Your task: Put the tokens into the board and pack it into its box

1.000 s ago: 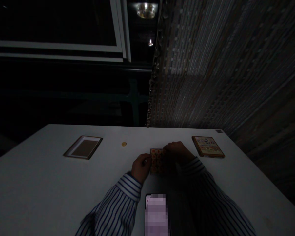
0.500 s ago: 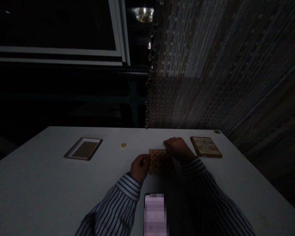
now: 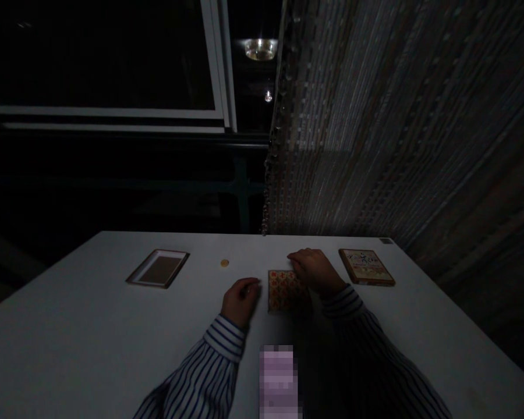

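Observation:
A small square tray of round pieces with red marks (image 3: 280,291) lies on the white table, its right part shaded and partly hidden. My right hand (image 3: 318,270) is over its upper right corner, fingers bent together; what they hold, if anything, is hidden. Just left of the tray, apart from it, my left hand (image 3: 240,299) has its thumb and forefinger close together in a pinch; anything between them is too small and dark to make out. One round yellowish piece (image 3: 224,263) lies by itself beyond my left hand.
An open shallow box (image 3: 159,269) lies at the left, and a box with a printed lid (image 3: 367,267) at the right. A phone with a blurred screen (image 3: 278,381) is at the near edge of the white table (image 3: 91,326). A bead curtain (image 3: 353,116) hangs behind.
My left hand has moved left, away from the tray's left edge. My right hand stays at the tray's upper right corner. The whole view has shifted slightly.

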A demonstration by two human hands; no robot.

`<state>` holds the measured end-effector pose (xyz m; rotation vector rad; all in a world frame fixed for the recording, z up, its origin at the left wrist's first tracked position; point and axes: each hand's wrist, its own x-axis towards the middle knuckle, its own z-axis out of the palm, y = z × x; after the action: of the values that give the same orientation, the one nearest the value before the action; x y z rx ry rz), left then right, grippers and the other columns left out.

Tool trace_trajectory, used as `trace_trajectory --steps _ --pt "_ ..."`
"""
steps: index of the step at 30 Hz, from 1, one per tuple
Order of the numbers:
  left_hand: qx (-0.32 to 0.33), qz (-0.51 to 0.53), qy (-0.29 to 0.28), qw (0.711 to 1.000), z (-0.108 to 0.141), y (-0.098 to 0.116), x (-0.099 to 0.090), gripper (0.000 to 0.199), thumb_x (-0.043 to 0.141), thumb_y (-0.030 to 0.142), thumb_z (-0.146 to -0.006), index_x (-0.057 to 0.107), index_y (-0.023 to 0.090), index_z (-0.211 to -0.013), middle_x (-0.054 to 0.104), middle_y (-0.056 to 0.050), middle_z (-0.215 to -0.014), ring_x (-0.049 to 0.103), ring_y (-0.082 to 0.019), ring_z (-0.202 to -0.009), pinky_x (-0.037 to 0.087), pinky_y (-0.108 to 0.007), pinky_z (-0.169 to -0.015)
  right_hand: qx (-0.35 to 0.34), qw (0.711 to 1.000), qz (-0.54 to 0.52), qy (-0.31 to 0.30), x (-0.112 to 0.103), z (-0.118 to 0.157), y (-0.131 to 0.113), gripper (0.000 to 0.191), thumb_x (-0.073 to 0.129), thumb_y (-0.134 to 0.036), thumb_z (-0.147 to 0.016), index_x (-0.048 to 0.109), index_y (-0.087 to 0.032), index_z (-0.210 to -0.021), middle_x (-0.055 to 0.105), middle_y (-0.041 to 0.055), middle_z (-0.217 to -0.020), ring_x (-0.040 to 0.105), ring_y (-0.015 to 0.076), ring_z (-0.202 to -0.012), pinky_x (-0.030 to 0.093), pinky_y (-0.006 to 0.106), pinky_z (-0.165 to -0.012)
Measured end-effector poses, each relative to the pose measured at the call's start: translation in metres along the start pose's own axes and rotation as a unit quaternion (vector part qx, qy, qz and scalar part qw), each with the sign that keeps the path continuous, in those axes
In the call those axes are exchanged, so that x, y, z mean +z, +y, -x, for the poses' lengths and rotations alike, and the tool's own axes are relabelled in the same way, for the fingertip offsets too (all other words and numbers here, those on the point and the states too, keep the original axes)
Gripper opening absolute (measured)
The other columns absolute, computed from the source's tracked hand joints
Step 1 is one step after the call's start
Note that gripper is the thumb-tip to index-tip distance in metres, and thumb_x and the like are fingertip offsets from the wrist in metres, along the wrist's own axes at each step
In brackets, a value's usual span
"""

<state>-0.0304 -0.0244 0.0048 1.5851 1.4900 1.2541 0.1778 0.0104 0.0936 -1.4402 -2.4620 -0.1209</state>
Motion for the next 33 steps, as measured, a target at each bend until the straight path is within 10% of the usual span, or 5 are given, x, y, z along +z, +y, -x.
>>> trace_trajectory --steps 23,33 --pt "0.04 -0.154 0.097 0.982 -0.016 -0.033 -0.071 0.027 0.051 0.033 -0.072 0.062 0.017 -0.09 0.065 -0.008 -0.091 0.061 -0.02 -0.083 0.049 -0.032 -0.073 -0.046 0.995 0.049 -0.075 -0.022 -0.032 -0.065 0.029 0.036 -0.022 -0.086 0.058 -0.018 -0.105 0.063 0.0081 -0.097 0.053 0.0173 -0.092 0.031 0.028 -0.079" --pt "0.068 -0.216 0.083 0.97 -0.02 -0.052 -0.076 0.027 0.05 0.029 -0.073 0.06 0.015 -0.094 0.064 -0.009 -0.095 0.058 -0.021 -0.09 0.046 -0.035 -0.081 -0.091 0.991 0.04 -0.089 0.015 -0.056 -0.102 0.028 0.036 -0.022 -0.084 0.058 -0.021 -0.102 0.063 0.0071 -0.094 0.053 0.0195 -0.091 0.034 0.032 -0.077"
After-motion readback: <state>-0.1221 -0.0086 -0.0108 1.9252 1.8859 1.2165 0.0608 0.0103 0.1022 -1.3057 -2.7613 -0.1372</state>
